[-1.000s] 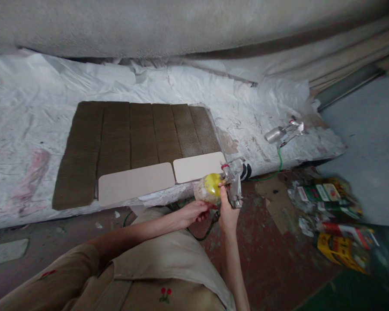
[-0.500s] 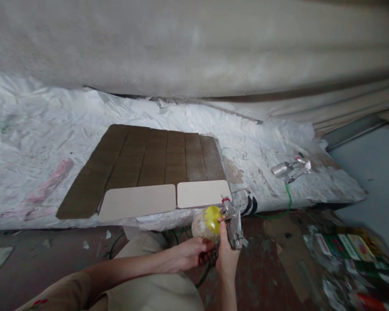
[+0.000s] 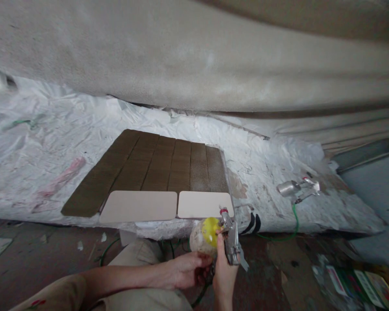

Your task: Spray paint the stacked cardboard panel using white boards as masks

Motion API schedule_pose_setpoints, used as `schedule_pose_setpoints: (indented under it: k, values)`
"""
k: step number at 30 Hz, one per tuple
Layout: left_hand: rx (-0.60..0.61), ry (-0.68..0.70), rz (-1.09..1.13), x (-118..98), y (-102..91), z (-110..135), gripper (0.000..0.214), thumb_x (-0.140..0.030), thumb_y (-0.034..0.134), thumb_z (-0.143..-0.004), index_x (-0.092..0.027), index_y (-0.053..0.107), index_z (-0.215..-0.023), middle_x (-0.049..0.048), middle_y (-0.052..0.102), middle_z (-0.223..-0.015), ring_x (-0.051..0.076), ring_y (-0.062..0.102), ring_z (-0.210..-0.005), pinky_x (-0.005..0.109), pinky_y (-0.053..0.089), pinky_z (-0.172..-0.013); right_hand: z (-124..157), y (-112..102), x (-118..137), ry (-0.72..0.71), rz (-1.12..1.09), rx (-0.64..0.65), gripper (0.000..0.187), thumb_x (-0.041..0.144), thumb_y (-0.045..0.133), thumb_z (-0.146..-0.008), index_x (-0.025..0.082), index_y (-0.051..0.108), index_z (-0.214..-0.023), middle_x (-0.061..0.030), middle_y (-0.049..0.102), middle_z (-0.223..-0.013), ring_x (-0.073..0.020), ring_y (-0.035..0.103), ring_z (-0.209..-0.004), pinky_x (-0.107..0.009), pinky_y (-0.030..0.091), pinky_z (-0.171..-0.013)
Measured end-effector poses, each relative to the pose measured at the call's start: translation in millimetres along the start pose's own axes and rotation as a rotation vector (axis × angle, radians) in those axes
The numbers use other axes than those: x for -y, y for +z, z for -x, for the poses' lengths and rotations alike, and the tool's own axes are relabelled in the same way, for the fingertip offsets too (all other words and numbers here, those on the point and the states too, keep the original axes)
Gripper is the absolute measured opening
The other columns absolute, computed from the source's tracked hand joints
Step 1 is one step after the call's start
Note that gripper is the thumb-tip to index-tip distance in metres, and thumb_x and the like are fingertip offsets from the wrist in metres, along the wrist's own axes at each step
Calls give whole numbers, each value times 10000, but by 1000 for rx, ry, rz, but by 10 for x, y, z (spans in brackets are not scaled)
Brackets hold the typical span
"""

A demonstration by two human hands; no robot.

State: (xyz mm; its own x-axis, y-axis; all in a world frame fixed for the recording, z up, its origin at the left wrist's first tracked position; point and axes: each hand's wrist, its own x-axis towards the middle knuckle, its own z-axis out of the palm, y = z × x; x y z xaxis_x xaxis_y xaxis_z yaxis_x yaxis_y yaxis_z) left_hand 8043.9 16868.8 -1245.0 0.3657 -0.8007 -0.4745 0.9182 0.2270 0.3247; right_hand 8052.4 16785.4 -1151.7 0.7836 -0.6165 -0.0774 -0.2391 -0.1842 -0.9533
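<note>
A metal spray gun with a rounded, paint-stained cup and a yellow patch is gripped in my right hand, the thumb against its body. My left hand is closed, fingers curled at the fitting low on the gun, where the hose joins; the fingertips are partly hidden. Just beyond the gun lie two pale panels with rounded corners, a longer left one and a shorter right one. Behind them, dark brown panels lie in rows; those at the right look speckled and lighter.
White plastic sheeting covers the work surface. A second spray gun with a green hose lies at the right. Greyish cloth hangs behind. Cardboard and colourful packaging are on the floor at right.
The view has tilted slightly, so the table and panels sit a little lower and further right. Both hands stay at the spray gun, which appears slightly lower in the picture.
</note>
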Motion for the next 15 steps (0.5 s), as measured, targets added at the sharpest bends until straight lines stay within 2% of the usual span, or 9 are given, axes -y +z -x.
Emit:
schedule_pose_setpoints:
  k: [3, 4, 6, 8, 9, 10, 12, 13, 15]
  values:
    - [16, -47, 29, -18, -72, 58, 353, -391, 818, -543, -186, 611, -742, -5, 498, -674, 97, 455, -567, 218, 342, -542, -33, -15, -38, 14, 1, 5, 434, 499, 686, -725, 117, 667, -929, -111, 722, -921, -236, 659, -833, -331, 505, -764]
    - [40, -76, -35, -37, -128, 86, 348, -392, 803, -561, -184, 616, -768, -2, 524, -692, 98, 467, -569, 221, 352, -541, -41, -29, -54, 16, -1, 9, 441, 498, 686, -726, 116, 666, -944, -116, 719, -951, -239, 658, -864, -330, 505, -778]
    - [84, -137, -336, -119, -292, 141, 284, -375, 749, -619, -175, 618, -774, 5, 565, -701, 109, 490, -567, 233, 375, -536, -51, -65, -87, 23, 0, 19, 451, 493, 684, -735, 115, 662, -980, -125, 710, -1016, -244, 652, -930, -323, 504, -807]
    - [45, -151, -818, -286, -501, 179, 174, -320, 674, -695, -164, 598, -689, -2, 557, -625, 125, 501, -559, 241, 395, -538, -51, -100, -120, 34, -4, 38, 466, 474, 688, -745, 119, 650, -1045, -126, 693, -1088, -240, 642, -984, -316, 502, -838]
    - [-25, -93, -1045, -404, -610, 186, 148, -292, 627, -740, -164, 598, -673, -9, 545, -598, 132, 510, -574, 240, 408, -553, -47, -113, -135, 38, -9, 50, 474, 461, 691, -751, 122, 639, -1079, -124, 685, -1114, -237, 638, -1000, -314, 502, -849]
    - [-151, 17, -1281, -540, -717, 184, 134, -261, 585, -777, -165, 613, -688, -5, 559, -611, 140, 531, -617, 242, 427, -593, -42, -121, -147, 38, -15, 64, 481, 448, 691, -758, 127, 627, -1111, -119, 679, -1134, -234, 635, -1013, -313, 501, -859]
    - [-394, 295, -1706, -840, -924, 155, 172, -215, 499, -860, -167, 660, -827, 44, 652, -820, 178, 589, -810, 284, 465, -748, -26, -118, -158, 33, -31, 95, 476, 428, 685, -773, 136, 616, -1143, -111, 674, -1154, -228, 631, -1030, -311, 497, -877]
    - [-452, 414, -1892, -985, -1025, 130, 208, -177, 459, -885, -155, 665, -903, 84, 664, -953, 209, 591, -929, 324, 461, -831, -18, -108, -155, 31, -36, 105, 465, 426, 680, -779, 136, 621, -1137, -109, 678, -1147, -226, 632, -1031, -308, 496, -879]
    - [-459, 564, -2169, -1226, -1230, 67, 276, -143, 484, -881, -171, 631, -1113, 122, 614, -1203, 263, 531, -1144, 398, 426, -941, -1, -78, -136, 38, -32, 120, 448, 430, 676, -777, 128, 646, -1107, -110, 694, -1112, -227, 642, -1014, -299, 501, -867]
